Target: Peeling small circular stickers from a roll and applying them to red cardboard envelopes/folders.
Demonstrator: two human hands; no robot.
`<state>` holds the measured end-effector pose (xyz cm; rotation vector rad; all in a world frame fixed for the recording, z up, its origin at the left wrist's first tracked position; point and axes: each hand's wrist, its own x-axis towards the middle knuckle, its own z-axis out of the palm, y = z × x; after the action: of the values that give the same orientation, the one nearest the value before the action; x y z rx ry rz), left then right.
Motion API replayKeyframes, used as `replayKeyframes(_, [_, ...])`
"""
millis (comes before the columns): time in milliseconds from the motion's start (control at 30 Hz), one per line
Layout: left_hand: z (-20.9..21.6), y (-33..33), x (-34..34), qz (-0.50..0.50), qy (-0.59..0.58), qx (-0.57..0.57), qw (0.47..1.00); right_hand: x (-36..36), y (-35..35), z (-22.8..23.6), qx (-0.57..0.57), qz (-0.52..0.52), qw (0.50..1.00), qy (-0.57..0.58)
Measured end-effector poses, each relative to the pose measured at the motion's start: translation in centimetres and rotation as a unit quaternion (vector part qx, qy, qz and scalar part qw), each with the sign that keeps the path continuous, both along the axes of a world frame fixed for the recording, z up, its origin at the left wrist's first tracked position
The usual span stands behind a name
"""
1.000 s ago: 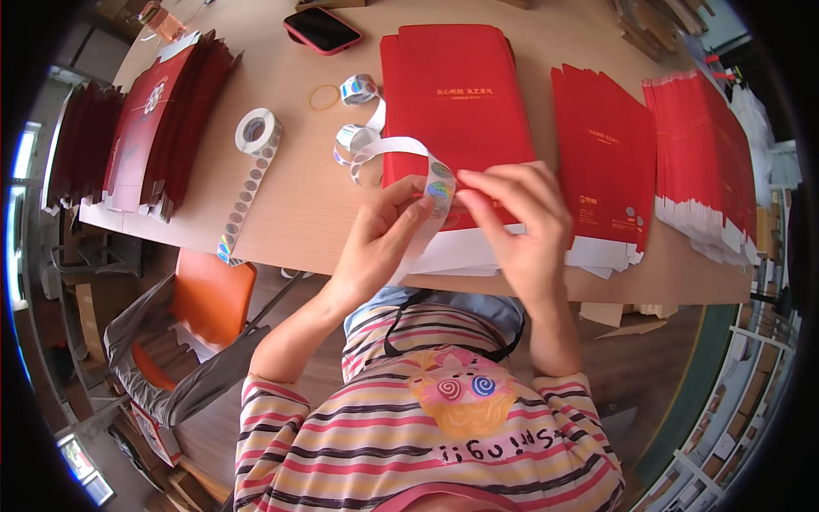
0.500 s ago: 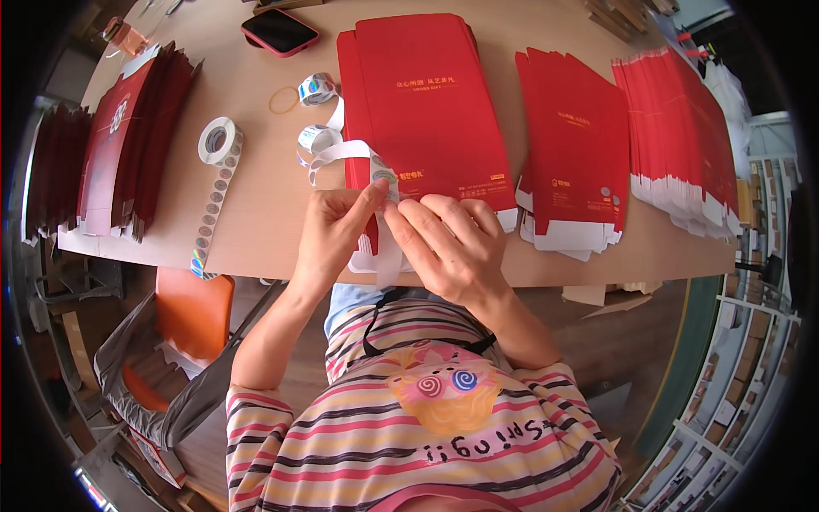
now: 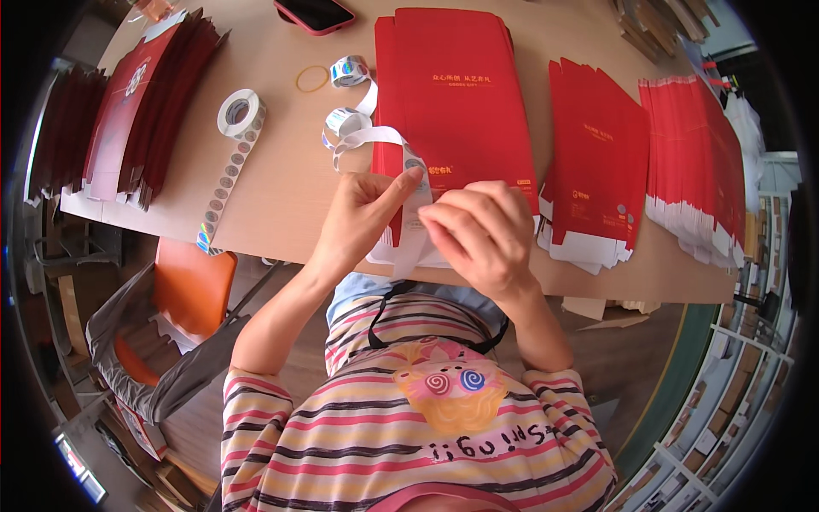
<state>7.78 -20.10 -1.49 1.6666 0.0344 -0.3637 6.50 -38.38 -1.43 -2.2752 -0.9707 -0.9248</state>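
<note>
My left hand (image 3: 363, 213) pinches a white sticker strip (image 3: 413, 224) between thumb and fingers, and the strip's tail hangs over the table's front edge. From there the strip loops back to a small sticker roll (image 3: 345, 122), with another small roll (image 3: 348, 70) behind it. My right hand (image 3: 486, 239) is held just right of the strip, apart from it. Its thumb and fingertips are pressed together, and whatever they hold is too small to make out. Beneath both hands lies a stack of flat red boxes (image 3: 461, 111) with white end flaps.
A larger sticker roll (image 3: 240, 113) trails its strip toward the front edge. A rubber band (image 3: 311, 78) and a phone (image 3: 317, 12) lie farther back. More flat red boxes (image 3: 593, 162) are on the right, bundled red boxes (image 3: 141, 102) on the left. An orange chair (image 3: 192, 282) stands below.
My right hand has drawn away from the strip and my left thumb, toward the right. My left hand keeps its pinch on the strip. The whole view has shifted slightly.
</note>
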Motion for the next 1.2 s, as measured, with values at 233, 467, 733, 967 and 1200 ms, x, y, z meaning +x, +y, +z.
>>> replayKeyframes(233, [-1.0,-0.8,-0.5,-0.001,-0.049,-0.024,0.999,4.4,-8.8,3.2,0.177,-0.058,0.847,0.498])
replayKeyframes(467, [-1.4,-0.2,-0.5,-0.03,-0.024,0.011,0.999,9.1,-12.1,2.1,-0.01,-0.012,0.783,0.621])
replayKeyframes(733, [-1.4,-0.2,-0.4,-0.04,-0.009,-0.011,0.999,8.7,-11.8,2.2,-0.012,-0.013,0.78,0.625])
replayKeyframes(967, [-1.5,-0.1,-0.3,-0.04,-0.013,-0.001,0.999,7.2,-9.6,2.8,-0.075,-0.156,0.811,0.56])
replayKeyframes(1200, [-1.5,-0.2,-0.6,-0.029,-0.047,-0.004,0.998,7.1,-13.0,0.2,0.141,-0.139,0.787,0.584])
